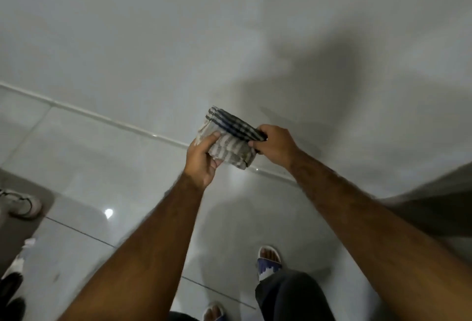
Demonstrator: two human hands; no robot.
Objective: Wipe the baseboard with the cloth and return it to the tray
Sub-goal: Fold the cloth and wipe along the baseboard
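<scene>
- White glossy floor tiles (84,167) fill the space under and left of the hands, and a plain pale wall (229,27) rises beyond them, with a soft shadow on it up and to the right of the hands.
- Baseboard (107,117) is the thin pale strip where wall meets floor; it runs diagonally from far left, passes behind the hands and comes out again just below the right wrist.
- Cloth (229,139) is a folded bundle, grey-and-white striped with dark blue bands along its top edge, held up in the air between both hands, clear of the wall and floor.
- Left hand (203,159) grips the cloth's left end from below, thumb pressed on the front of it.
- Right hand (274,145) is closed over the cloth's right end, fingers curled around the dark-striped edge.
- Both forearms are bare.
- Below the hands: a foot in a blue-and-white sandal (268,260) and dark trousers.
- Way off to the left of the hands, a white sneaker (21,204) on a darker patch of floor.
</scene>
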